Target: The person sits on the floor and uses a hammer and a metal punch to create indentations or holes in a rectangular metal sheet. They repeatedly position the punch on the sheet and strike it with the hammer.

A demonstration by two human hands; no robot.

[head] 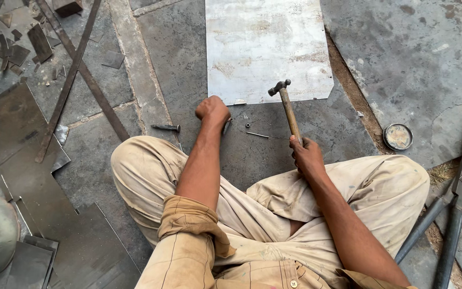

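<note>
I sit cross-legged on a stone floor. My right hand (306, 156) grips the wooden handle of a small hammer (287, 107), its metal head raised near the lower edge of a pale metal sheet (266, 45). My left hand (213, 111) is closed on a short dark metal tool (226, 126) whose tip pokes out to the right, against the floor just below the sheet's lower left corner. A thin nail (256, 134) and a small ring-shaped piece (247, 125) lie on the floor between my hands.
A dark punch (166, 127) lies left of my left hand. Two crossed flat iron bars (73, 75), dark metal sheets (17, 155) and offcuts fill the left. A round tin lid (398, 136) and large shears (458, 198) lie at the right.
</note>
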